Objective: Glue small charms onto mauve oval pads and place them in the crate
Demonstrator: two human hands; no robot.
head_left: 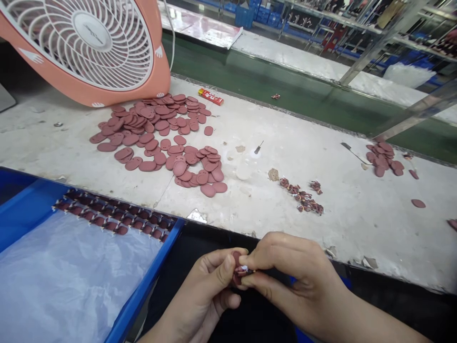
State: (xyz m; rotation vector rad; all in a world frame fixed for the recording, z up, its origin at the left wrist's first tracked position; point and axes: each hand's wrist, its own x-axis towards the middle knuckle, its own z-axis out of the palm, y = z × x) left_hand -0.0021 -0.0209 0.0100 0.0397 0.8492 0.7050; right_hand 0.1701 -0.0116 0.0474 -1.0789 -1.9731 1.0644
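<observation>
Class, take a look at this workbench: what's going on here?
A person's left hand and right hand pinch a small pink piece together, just below the bench edge. Beyond them, loose pink ovals lie heaped on the worn white bench, beside a coral desk fan. To the left, a blue tray holds rows of small pink pieces above a plastic sheet.

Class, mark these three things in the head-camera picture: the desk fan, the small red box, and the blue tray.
Desk fan [93, 34], head view, central hub.
Red box [210, 96], head view, top face.
Blue tray [147, 280], head view, right rim.
</observation>
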